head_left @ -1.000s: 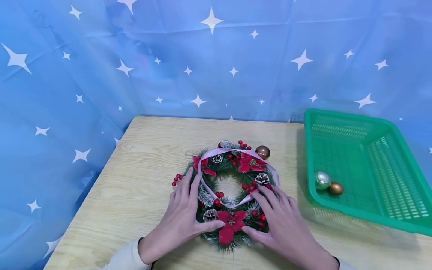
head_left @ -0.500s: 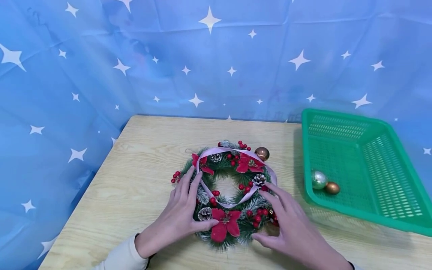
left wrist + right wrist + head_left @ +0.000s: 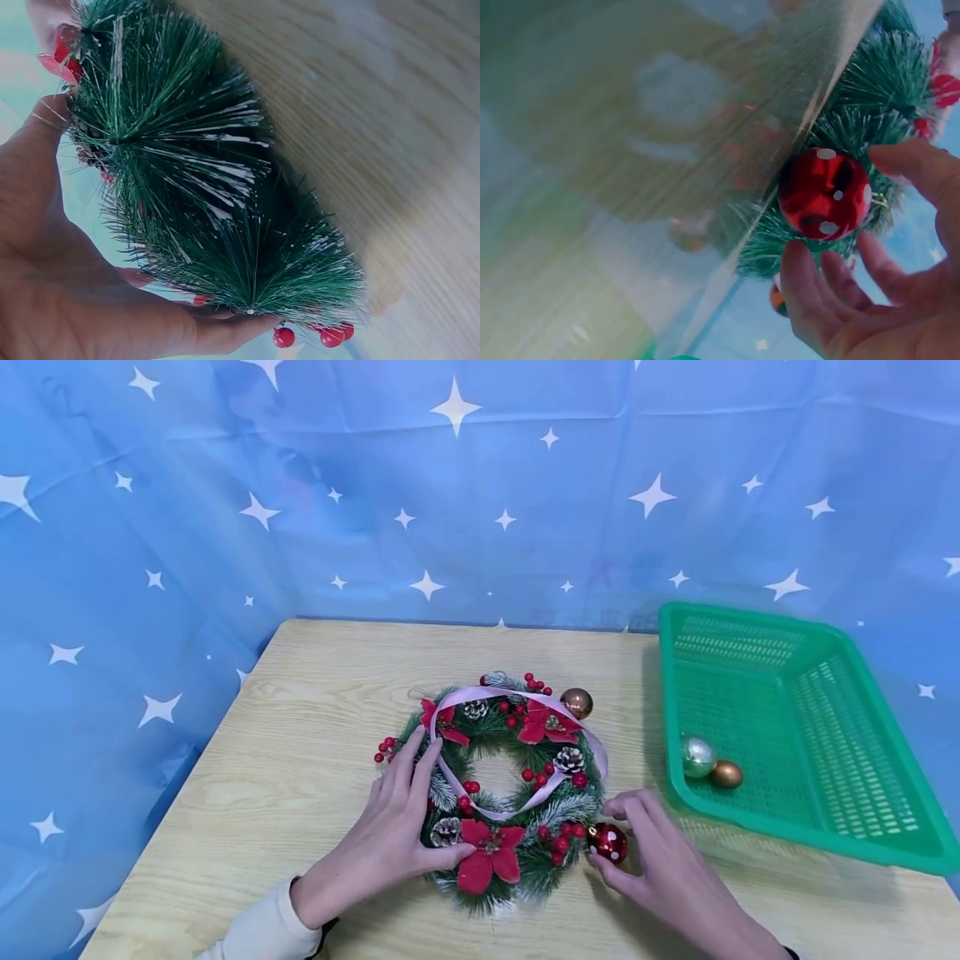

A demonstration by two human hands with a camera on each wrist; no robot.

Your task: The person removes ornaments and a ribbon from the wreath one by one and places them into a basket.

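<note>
A green Christmas wreath [image 3: 551, 814] with red poinsettias, berries and pinecones lies on the table, a pale pink ribbon [image 3: 444, 768] looped over it. My left hand [image 3: 390, 822] rests on its left side, thumb by the front poinsettia [image 3: 491, 857] and fingers straight along the outer edge; the left wrist view shows the hand spread across the needles. At the wreath's right front lies a shiny red bauble [image 3: 607, 842] with white dots. My right hand [image 3: 663, 860] is spread around this bauble, thumb and fingertips right at its edge in the right wrist view.
A copper bauble [image 3: 577, 702] sits against the wreath's back right. To the right stands a green plastic basket [image 3: 806, 839] holding a silver bauble [image 3: 698, 757] and a smaller copper one [image 3: 726, 774]. A blue star-printed cloth [image 3: 525, 468] hangs behind the wooden table [image 3: 337, 681].
My right hand has left the wreath's right side and moved to the red bauble, uncovering it. The left hand stays on the wreath. The whole head view has shifted slightly.
</note>
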